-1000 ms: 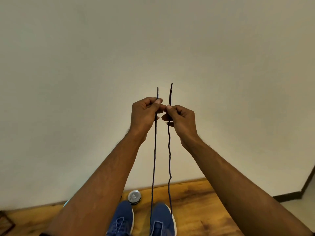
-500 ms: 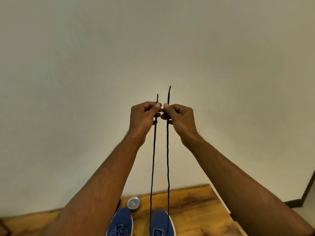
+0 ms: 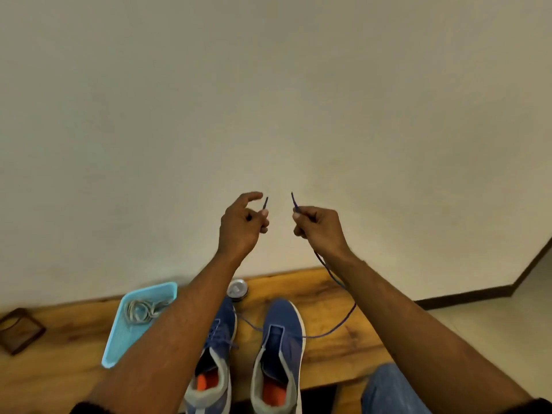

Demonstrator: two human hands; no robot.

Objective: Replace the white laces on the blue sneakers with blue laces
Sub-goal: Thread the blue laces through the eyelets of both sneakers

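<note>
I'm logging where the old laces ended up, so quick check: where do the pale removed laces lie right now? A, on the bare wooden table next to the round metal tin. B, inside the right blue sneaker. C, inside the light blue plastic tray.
C: the pale coiled laces lie inside the light blue plastic tray, left of the blue sneakers on the wooden table.

turquoise tray point(image 3: 113, 345) | round metal tin point(image 3: 237, 289) | dark wooden frame point(image 3: 21, 330)
</note>
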